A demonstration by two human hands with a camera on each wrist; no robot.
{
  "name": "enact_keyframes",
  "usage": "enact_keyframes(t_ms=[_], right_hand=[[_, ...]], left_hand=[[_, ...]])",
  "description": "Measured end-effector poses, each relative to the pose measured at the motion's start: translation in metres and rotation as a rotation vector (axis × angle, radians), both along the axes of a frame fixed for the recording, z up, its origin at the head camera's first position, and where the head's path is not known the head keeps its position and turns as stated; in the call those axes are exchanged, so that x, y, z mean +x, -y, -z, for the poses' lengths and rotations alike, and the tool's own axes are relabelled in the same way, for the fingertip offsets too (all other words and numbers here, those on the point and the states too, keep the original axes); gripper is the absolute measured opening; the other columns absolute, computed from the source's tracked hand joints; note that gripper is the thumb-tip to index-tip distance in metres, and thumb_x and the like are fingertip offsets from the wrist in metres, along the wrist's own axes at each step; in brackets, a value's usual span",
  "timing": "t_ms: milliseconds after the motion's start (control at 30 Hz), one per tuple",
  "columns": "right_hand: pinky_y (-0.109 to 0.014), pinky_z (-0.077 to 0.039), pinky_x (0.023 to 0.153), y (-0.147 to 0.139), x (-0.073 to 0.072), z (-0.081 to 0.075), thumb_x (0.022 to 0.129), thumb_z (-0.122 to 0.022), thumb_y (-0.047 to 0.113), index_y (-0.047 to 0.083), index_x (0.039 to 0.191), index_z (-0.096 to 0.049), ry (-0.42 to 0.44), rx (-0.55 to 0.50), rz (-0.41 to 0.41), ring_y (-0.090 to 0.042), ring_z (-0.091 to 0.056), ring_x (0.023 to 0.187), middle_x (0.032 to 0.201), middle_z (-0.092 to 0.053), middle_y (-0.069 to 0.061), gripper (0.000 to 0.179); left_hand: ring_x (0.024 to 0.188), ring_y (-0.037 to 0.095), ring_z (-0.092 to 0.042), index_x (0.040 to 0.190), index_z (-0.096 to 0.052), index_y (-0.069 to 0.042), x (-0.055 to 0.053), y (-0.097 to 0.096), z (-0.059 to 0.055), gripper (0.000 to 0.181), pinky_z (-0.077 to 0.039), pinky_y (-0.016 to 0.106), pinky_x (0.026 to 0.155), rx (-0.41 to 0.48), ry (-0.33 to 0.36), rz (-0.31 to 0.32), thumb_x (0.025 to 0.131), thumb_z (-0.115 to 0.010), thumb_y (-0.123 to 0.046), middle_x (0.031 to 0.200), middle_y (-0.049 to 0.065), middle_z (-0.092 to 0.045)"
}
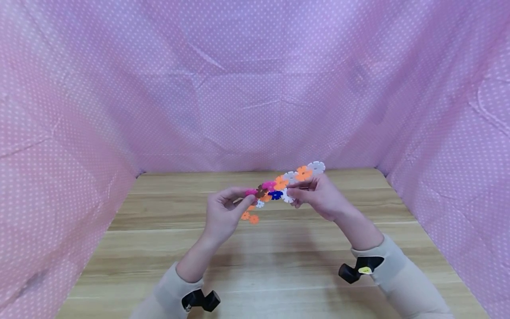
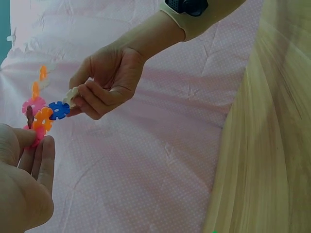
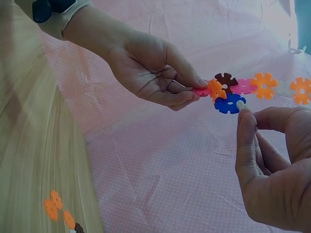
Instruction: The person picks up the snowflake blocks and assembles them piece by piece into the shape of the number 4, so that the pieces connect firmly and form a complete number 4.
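A linked chain of flower-shaped plastic discs is held up between both hands above the table. My left hand (image 1: pixel 225 215) pinches a pink disc (image 1: pixel 251 192) at its left end between thumb and fingers. By that disc sit a brown disc (image 3: pixel 226 82) and an orange disc (image 2: pixel 43 116). A blue disc (image 2: pixel 59 110) branches off the orange one. On the blue disc's far side is a white disc (image 1: pixel 287 196), which my right hand (image 1: pixel 326 197) pinches by thumb and fingertips. Another branch, of pink, orange and white discs, runs up past the right hand to a white end disc (image 1: pixel 316 167).
Loose orange discs (image 1: pixel 254 219) and a white disc (image 1: pixel 260 204) lie on the wooden table (image 1: pixel 259 274), beyond the left hand. Pink dotted cloth (image 1: pixel 255 110) hangs behind the table and along both sides. Each sleeve carries a black wrist device (image 1: pixel 201 300).
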State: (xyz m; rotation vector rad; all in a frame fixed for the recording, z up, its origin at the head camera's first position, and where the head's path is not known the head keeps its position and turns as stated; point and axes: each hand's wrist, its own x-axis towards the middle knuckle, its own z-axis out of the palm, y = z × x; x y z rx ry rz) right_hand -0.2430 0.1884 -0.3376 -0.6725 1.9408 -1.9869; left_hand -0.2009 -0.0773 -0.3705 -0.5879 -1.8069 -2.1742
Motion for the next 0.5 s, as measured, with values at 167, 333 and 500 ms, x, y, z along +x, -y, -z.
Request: enact_keyframes(t_ms=[167,333,500], right_hand=[[-0.026,-0.067,0.066,0.0025,-0.0015,-0.001,0.096,-0.069,-0.007,0.02,0.097,-0.08,-0.041,0.035,0.008,-0.013,-0.073,0.07,0.084,-0.078,0.003,0.029],[-0.031,-0.069,0.066,0.0033,-0.0028,-0.0018,0.094,-0.073,-0.005,0.017,0.098,-0.08,-0.076,0.083,0.035,-0.016,-0.074,0.071,0.087,-0.08,0.002,0.024],[-0.035,-0.07,0.072,0.0041,-0.0017,-0.0017,0.094,-0.076,-0.001,-0.001,0.107,-0.077,-0.049,0.163,0.075,-0.018,-0.076,0.073,0.089,-0.08,0.001,0.013]], left_hand=[[0.084,0.007,-0.078,0.104,-0.069,0.023,-0.0015,-0.0011,0.0034,0.016,-0.069,0.028,0.084,0.004,-0.007,-0.001,0.091,-0.072,0.016,0.095,-0.011,-0.081],[0.083,0.007,-0.078,0.102,-0.071,0.021,-0.0025,-0.0007,0.0054,0.015,-0.07,0.029,0.083,-0.015,-0.037,-0.023,0.089,-0.075,0.016,0.094,-0.013,-0.081],[0.081,0.008,-0.078,0.102,-0.073,0.019,-0.0024,0.0013,0.0058,0.014,-0.07,0.03,0.084,-0.044,-0.019,-0.037,0.089,-0.075,0.015,0.094,-0.013,-0.081]])
